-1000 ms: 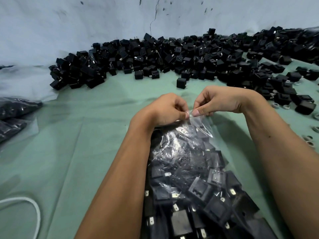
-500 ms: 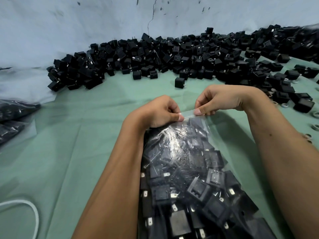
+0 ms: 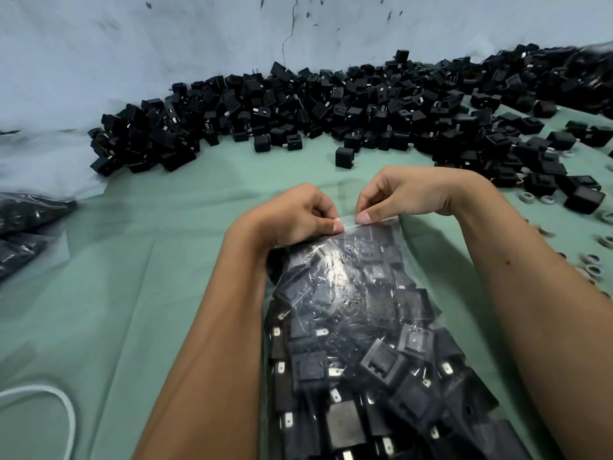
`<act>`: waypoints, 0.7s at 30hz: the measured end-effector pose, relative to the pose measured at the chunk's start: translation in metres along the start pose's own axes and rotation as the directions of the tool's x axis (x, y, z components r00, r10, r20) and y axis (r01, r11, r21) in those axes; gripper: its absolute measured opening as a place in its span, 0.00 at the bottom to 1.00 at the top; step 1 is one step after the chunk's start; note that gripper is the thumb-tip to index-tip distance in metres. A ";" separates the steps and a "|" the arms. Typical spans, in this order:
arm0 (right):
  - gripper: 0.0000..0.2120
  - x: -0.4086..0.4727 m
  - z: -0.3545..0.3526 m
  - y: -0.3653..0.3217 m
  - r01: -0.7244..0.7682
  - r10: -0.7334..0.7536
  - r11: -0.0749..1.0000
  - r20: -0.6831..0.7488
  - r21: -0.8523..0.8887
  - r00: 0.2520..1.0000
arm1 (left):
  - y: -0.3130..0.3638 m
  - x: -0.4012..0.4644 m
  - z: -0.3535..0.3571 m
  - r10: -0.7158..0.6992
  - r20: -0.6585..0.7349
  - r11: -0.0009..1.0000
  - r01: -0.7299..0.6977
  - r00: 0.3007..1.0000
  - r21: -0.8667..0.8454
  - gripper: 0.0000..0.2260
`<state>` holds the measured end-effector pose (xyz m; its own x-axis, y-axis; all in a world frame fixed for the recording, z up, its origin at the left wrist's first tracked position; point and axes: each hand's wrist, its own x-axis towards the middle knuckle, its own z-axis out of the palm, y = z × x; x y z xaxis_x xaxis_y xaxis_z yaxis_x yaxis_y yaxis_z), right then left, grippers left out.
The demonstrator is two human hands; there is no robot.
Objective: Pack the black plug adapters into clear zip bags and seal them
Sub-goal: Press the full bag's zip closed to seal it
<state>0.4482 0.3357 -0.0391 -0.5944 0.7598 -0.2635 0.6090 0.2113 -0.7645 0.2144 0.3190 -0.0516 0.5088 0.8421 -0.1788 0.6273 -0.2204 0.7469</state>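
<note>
The plug adapters [image 3: 331, 107] heaped along the back are black with small silver metal prongs. The zip bag [image 3: 365, 310] is clear and glossy, showing black adapters inside. The cloth [image 3: 139, 260] under everything is plain pale green, the wall [image 3: 166, 44] whitish-blue with dark specks, the cord [image 3: 63, 403] white.

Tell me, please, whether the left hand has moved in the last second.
Yes, slightly left along the zip bag: the left hand's thumb tip sat right of the lone plug adapter, and now lies directly below it.
</note>
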 end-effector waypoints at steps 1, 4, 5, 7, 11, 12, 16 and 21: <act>0.05 0.002 0.003 -0.001 0.008 -0.008 1.000 -0.006 -0.010 1.000 | 0.001 0.001 0.002 0.013 -0.008 1.000 -0.013 1.000 -0.006 0.05; 0.04 0.008 0.009 -0.005 0.047 -0.047 0.998 -0.025 -0.034 0.999 | 0.000 0.001 0.002 0.031 -0.051 0.999 -0.032 0.998 -0.025 0.06; 0.05 0.009 0.009 -0.005 0.047 -0.048 0.999 -0.022 -0.027 0.999 | -0.002 0.001 0.000 0.023 -0.052 0.999 -0.025 0.998 -0.030 0.06; 0.06 0.009 0.009 -0.004 0.030 -0.030 1.000 0.001 -0.004 1.000 | -0.008 -0.002 -0.005 -0.002 -0.030 1.000 0.001 1.000 -0.015 0.06; 0.04 0.010 0.009 -0.004 0.009 -0.009 1.000 0.010 -0.026 1.000 | -0.011 -0.003 -0.007 0.018 -0.006 0.999 -0.018 1.000 -0.026 0.05; 0.04 0.010 0.009 -0.005 0.006 -0.006 0.999 0.009 -0.033 1.000 | -0.010 -0.002 -0.006 0.023 -0.002 0.999 -0.023 1.000 -0.032 0.06; 0.03 0.012 0.011 -0.010 0.020 -0.019 0.998 0.009 -0.062 1.000 | -0.009 -0.003 -0.005 0.033 0.003 0.998 -0.033 0.999 -0.061 0.06; 0.05 0.012 0.014 -0.010 0.044 -0.044 0.997 -0.005 -0.063 0.999 | -0.013 -0.005 -0.008 -0.010 -0.021 0.997 0.009 1.000 -0.075 0.05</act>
<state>0.4273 0.3340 -0.0432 -0.6178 0.7529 -0.2266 0.6147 0.2828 -0.7364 0.1983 0.3215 -0.0554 0.4896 0.8547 -0.1726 0.5854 -0.1755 0.7915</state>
